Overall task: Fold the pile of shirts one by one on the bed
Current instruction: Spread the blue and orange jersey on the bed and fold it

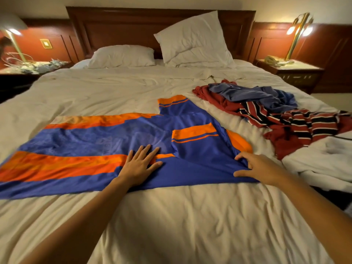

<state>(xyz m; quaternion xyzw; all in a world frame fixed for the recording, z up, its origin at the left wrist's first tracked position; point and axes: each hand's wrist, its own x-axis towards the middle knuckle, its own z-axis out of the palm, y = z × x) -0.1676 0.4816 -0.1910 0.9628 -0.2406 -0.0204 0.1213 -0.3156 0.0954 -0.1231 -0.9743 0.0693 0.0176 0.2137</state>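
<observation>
Blue-orange shirt (91, 140), far-left end cut off, left fingers (142, 151) spread flat, right fingers (242, 156) pinching it

One bed (171, 216), with one wooden headboard (122, 25). Two white pillows: a flat pillow (122, 56) and a propped pillow (194, 40). Four shirts, as far as the tangle lets me count: one blue and orange shirt (95, 141) spread out, and three in a heap, a red shirt (215, 100), a plain blue shirt (253, 96) and a striped shirt (304, 124). Two bedside tables, the left table (15, 82) and the right table (301, 77). Two lamps, a left lamp (13, 25) and a right lamp (299, 29). One telephone (271, 60). One wall switch (46, 43). Two hands, a left hand (139, 164) and a right hand (261, 168).
</observation>
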